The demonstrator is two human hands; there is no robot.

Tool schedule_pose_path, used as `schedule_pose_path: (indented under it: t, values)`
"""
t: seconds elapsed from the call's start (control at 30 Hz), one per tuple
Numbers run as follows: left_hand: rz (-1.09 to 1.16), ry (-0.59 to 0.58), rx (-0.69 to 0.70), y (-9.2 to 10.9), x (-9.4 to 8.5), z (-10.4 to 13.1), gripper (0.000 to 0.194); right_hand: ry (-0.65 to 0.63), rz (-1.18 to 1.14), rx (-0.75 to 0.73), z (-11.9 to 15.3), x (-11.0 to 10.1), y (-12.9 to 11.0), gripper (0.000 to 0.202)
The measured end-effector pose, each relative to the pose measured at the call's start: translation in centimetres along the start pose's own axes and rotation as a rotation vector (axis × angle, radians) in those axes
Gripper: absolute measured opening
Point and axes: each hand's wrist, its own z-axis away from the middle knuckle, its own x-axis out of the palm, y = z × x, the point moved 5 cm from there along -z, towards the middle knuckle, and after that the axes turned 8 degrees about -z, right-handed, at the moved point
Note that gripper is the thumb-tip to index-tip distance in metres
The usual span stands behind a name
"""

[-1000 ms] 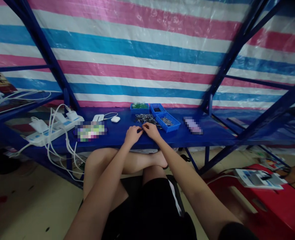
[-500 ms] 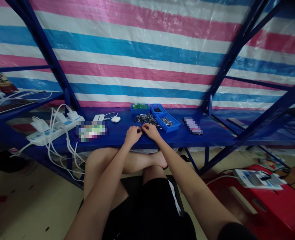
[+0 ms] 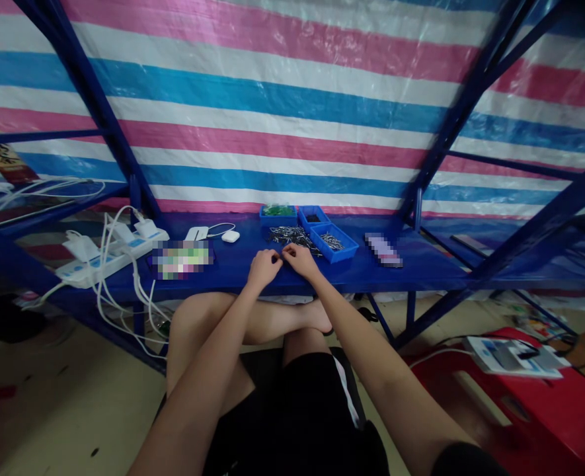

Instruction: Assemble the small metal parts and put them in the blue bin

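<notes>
My left hand (image 3: 265, 269) and my right hand (image 3: 298, 259) meet fingertip to fingertip over the front of the blue shelf (image 3: 237, 281). The fingers of both are curled into a pinch, and whatever lies between them is too small to make out. Just behind them lies a loose pile of thin black and silver pieces (image 3: 292, 238). A blue bin (image 3: 336, 254) of similar slim silvery pieces stands right of the pile. Farther back are a blue bin holding green pieces (image 3: 278, 211) and a smaller blue bin with dark bits (image 3: 313, 218).
Left on the shelf are a blurred-out phone (image 3: 183, 259), a white earphone case (image 3: 230, 236) and a power strip (image 3: 111, 258) with tangled white cables. Another phone (image 3: 383, 250) lies at right. Blue steel posts (image 3: 441, 145) frame a striped sheet. A red stool (image 3: 535, 403) stands lower right.
Both hands stay pinched together at the same spot, with hardly any finger movement. The view has shifted very slightly.
</notes>
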Motion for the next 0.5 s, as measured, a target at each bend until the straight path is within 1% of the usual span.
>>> schedule_pose_path:
  t: [0.17, 0.3, 0.5]
  values:
    - [0.05, 0.0, -0.037, -0.21, -0.03, -0.1, 0.019, -0.014, 0.007, -0.008, 0.04, 0.0, -0.33, 0.02]
    - [0.151, 0.027, -0.062, -0.46, -0.3, -0.17, 0.02, -0.023, 0.032, -0.044, 0.0, 0.02, -0.5, 0.02]
    - [0.264, 0.042, -0.105, -0.89, -0.4, -0.22, 0.021, -0.035, 0.007, -0.024, -0.03, 0.11, -0.31, 0.02]
